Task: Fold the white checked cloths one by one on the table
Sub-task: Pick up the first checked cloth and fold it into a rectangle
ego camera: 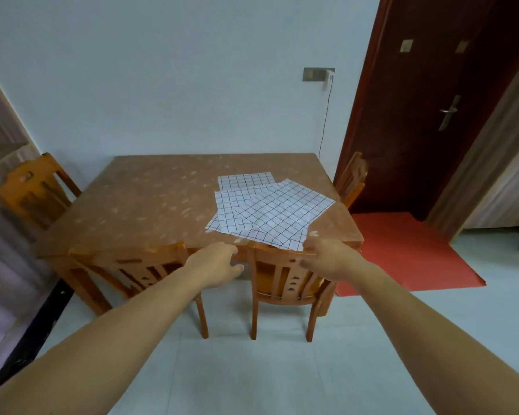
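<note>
Cloths (270,211), white checked: several sheets, overlapping, flat on the bench (150,199), in its right-front quarter, at 12 o'clock from both hands. The top sheet lies cornerwise, with its near corner at 6 o'clock. Right hand (327,256): nearer, just beside that corner, fingers loosely extended, contact unclear. Left hand (219,265): at 7 o'clock of the pile, relaxed, holding nothing. Chair back (277,257) lies between the hands.

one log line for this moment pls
stage: reach | cloths: unfolded, overlapping on table | left hand: empty, near table edge | right hand: at near cloth corner, grip unclear
</note>
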Demonstrator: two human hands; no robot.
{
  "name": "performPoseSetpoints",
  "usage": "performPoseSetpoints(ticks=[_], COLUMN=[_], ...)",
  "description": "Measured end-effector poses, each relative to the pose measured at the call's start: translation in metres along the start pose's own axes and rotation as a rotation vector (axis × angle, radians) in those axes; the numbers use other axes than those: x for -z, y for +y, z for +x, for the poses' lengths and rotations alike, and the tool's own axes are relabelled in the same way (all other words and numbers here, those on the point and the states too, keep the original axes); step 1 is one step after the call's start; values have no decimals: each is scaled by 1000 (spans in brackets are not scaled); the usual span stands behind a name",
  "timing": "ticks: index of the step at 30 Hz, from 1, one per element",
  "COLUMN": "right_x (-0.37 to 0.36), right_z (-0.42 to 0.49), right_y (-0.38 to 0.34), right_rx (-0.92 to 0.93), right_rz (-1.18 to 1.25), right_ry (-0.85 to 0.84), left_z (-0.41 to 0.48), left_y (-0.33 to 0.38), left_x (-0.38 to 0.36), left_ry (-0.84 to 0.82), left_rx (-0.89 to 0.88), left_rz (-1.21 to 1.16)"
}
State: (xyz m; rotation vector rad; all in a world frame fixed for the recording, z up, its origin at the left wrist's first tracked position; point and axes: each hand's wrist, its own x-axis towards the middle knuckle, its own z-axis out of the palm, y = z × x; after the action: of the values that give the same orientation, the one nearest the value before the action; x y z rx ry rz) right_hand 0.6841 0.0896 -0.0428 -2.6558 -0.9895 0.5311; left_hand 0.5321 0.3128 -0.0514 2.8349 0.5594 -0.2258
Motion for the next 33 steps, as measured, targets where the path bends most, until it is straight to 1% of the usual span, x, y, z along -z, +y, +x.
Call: performPoseSetpoints(ticks=[4, 9, 14, 16, 20, 28, 33], right_x=[35, 50, 65, 64, 63, 78, 67], right_z=[61, 128, 185, 212, 272, 392, 445], right_y=[14, 39, 61, 69, 82, 91, 99], right_rx=[-8, -9, -40, -58, -100, -194, -255], right_rz=[-41, -73, -76, -73, -67, -66, -56], right_ry=[-4, -64, -67, -79, -111, -96, -122], left_z=[68, 133, 205, 235, 303, 459, 526], left_y=[6, 5, -2, -4, -14, -52, -69], left_x=[16, 19, 21, 18, 16, 28, 18], left_ry=[15, -47, -86, -116, -118, -175, -222], left_rx=[0, 73, 97, 75, 34, -97, -135], left_rz=[18, -1, -54, -54, -45, -17, -5])
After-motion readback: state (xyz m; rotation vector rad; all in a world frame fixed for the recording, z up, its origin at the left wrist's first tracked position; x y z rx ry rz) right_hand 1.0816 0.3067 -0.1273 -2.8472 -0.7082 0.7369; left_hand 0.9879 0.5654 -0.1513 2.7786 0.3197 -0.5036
